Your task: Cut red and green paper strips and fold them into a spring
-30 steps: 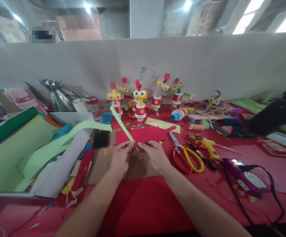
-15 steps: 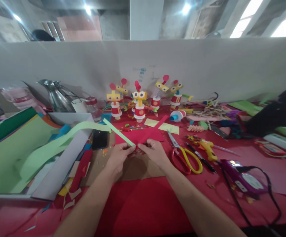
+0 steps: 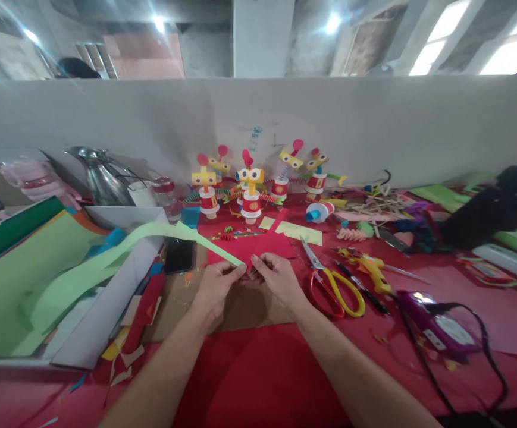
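My left hand (image 3: 217, 286) pinches the near end of a light green paper strip (image 3: 219, 251), which slants up and left from the fingertips. Between the thumb and fingers of my right hand (image 3: 279, 279) is the end of a red paper strip (image 3: 278, 222) that leans up and right. The two strip ends come close together; whether they are joined is hidden by my fingers. Under and beyond them lie a red paper sheet (image 3: 270, 242) and a brown board (image 3: 258, 306). Scissors (image 3: 327, 279) with red and yellow handles lie right of my right hand.
Several paper-cup figures (image 3: 251, 202) stand at the back; another cup (image 3: 320, 211) lies sideways. A box (image 3: 106, 303) of coloured paper is at left, beside a phone (image 3: 180, 255). At right are a yellow glue gun (image 3: 376, 273), a pen (image 3: 363, 288) and a purple corded device (image 3: 439, 324).
The green strip's far end has dropped slightly and now overlaps the long green paper from the box. The red strip has turned more upright. Both hands stay close together, still pinching.
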`<state>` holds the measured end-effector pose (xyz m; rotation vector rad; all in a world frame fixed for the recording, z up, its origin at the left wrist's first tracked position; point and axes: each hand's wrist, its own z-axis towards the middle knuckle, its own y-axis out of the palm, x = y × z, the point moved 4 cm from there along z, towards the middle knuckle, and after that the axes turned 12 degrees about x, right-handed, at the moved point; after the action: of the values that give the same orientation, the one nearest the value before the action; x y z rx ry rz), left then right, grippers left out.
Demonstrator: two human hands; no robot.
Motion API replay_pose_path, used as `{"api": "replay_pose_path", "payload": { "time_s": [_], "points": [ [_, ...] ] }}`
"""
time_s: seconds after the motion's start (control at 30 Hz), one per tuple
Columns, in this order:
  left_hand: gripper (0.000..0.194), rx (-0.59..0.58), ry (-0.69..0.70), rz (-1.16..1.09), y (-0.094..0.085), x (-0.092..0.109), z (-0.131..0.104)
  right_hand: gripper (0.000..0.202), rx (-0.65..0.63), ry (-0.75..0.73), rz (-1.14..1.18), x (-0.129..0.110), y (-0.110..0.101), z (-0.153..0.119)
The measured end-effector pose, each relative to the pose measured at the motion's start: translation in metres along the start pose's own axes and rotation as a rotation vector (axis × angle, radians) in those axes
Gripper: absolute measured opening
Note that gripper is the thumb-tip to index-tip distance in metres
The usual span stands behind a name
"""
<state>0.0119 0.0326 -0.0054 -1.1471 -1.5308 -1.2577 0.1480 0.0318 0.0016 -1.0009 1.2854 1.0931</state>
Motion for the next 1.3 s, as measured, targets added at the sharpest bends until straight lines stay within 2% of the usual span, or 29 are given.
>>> {"api": "replay_pose_path", "payload": {
  "time_s": [0.2,0.3,0.43,0.63,0.8,0.9,1.1,1.3],
  "points": [
    [0.023,0.047,0.058,-0.043,-0.001,-0.004,0.001,0.028,-0.028,-0.113,0.025,0.003,0.004,0.0],
    [0.024,0.091,0.029,-0.145,-0.002,-0.007,0.003,0.02,-0.048,-0.144,0.001,0.003,0.009,-0.003],
    [0.025,0.125,-0.06,-0.269,0.0,-0.008,0.001,0.014,0.027,-0.2,-0.124,0.0,0.009,-0.008],
    [0.024,0.095,-0.129,-0.37,0.006,-0.005,-0.004,0.015,0.123,-0.489,-0.308,-0.012,0.005,-0.017],
    [0.024,0.1,-0.173,-0.408,0.006,-0.005,-0.004,0.021,0.12,-0.624,-0.318,-0.016,0.005,-0.022],
    [0.025,0.081,-0.169,-0.395,0.007,-0.004,-0.006,0.022,0.124,-0.648,-0.32,-0.018,0.005,-0.022],
    [0.022,0.1,0.028,-0.349,0.009,0.0,-0.009,0.022,0.153,-0.624,-0.311,-0.018,0.004,-0.023],
    [0.025,0.155,0.05,-0.34,0.008,-0.001,-0.008,0.019,0.165,-0.58,-0.286,-0.013,0.006,-0.021]
  ]
}}
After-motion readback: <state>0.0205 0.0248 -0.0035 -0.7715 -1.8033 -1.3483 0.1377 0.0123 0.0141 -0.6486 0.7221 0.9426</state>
